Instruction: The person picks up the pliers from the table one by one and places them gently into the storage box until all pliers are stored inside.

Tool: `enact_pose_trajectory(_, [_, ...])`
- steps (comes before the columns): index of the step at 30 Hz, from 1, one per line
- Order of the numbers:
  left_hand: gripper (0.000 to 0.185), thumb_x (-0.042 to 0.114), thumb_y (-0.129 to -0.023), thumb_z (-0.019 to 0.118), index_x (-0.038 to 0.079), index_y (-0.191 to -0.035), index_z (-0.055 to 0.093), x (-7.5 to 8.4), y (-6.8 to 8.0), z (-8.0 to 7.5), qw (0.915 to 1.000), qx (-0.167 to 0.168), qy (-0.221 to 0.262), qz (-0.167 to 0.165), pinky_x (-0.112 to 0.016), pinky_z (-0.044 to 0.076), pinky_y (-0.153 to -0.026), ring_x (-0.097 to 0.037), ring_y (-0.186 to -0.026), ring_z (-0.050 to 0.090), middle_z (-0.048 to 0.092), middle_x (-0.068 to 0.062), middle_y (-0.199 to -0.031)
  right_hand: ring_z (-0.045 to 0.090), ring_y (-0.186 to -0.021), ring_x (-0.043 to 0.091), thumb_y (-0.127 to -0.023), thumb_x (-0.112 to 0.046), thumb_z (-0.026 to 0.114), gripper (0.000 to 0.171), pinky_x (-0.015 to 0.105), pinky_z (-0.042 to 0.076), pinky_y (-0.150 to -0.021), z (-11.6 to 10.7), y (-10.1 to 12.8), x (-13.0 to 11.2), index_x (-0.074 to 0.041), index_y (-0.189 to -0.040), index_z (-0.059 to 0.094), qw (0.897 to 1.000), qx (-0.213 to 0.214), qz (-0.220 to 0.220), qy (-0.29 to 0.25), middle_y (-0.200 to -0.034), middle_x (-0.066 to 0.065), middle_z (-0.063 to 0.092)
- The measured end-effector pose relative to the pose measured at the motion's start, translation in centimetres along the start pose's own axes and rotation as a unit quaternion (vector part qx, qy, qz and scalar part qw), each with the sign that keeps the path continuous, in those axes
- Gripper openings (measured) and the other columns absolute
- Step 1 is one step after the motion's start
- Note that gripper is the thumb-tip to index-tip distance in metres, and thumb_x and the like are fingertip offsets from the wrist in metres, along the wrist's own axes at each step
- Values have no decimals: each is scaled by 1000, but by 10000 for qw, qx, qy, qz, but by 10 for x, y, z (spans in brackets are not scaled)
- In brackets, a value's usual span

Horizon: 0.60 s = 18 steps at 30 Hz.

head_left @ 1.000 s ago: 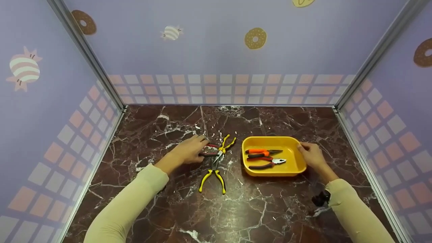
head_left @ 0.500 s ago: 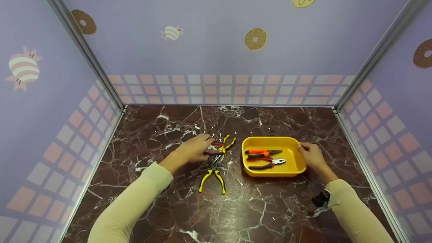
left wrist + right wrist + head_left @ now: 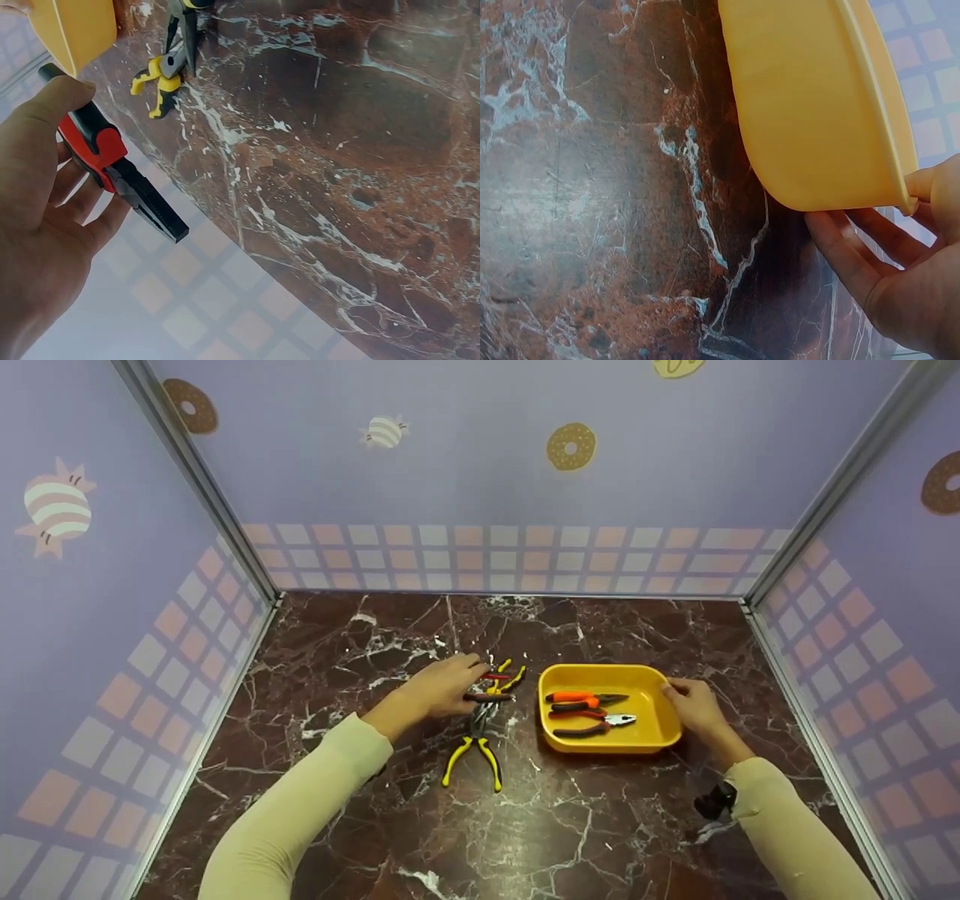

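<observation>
From the head view, my left hand [image 3: 442,690] holds the red-and-black pliers [image 3: 491,688] above the marble table [image 3: 375,810], left of the yellow tray [image 3: 667,727]; my right hand [image 3: 694,705] grips the tray's right rim. Two yellow-handled pliers [image 3: 474,746] lie beneath.

At the left wrist, fingers [image 3: 75,206] curl round the pliers' handle [image 3: 94,139], nose pointing away.

At the right wrist, fingers [image 3: 847,255] rest beneath the tray [image 3: 810,112], thumb on its rim.

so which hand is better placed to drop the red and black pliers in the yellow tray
Left. The left hand already grips the red-and-black-handled pliers beside the yellow plastic tray, while the right hand only steadies its rim.
</observation>
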<state>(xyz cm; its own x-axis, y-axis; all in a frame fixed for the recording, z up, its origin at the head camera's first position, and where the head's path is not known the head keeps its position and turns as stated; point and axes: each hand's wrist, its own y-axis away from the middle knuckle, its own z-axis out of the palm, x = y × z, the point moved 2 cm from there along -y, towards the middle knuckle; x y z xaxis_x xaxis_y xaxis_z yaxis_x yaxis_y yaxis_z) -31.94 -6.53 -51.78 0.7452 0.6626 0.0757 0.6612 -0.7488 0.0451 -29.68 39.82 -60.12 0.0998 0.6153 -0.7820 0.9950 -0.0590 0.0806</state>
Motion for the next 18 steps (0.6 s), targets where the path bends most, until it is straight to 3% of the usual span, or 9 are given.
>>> enact_pose_trajectory(5, [68,25,-88,84,4,-146,57,4,-4,1,9998,71,159,64,-48,52,-104,-34,-118,61,60,-15,-132,64,-120,43,-113,-20,52,48,28,56,-88,-2,0,0,16,-144,54,9999,-58,-25,-109,-140,37,58])
enact_pose_trajectory(11, [67,30,-87,85,6,-143,57,7,-8,1,9999,33,117,4,-47,51,-107,-34,-122,60,60,-16,-133,59,-130,44,-114,-23,48,52,38,55,-100,-2,0,-2,13,-151,48,9979,-301,429,-387,-148,36,52])
enact_pose_trajectory(18, [73,33,-91,83,6,-151,53,8,-11,-1,9996,-145,209,-142,-50,46,-115,-38,-136,54,53,-21,-150,58,-131,43,-115,-25,47,54,41,54,-104,-5,-4,-4,14,-152,45,9938,-579,715,-632,-150,36,50])
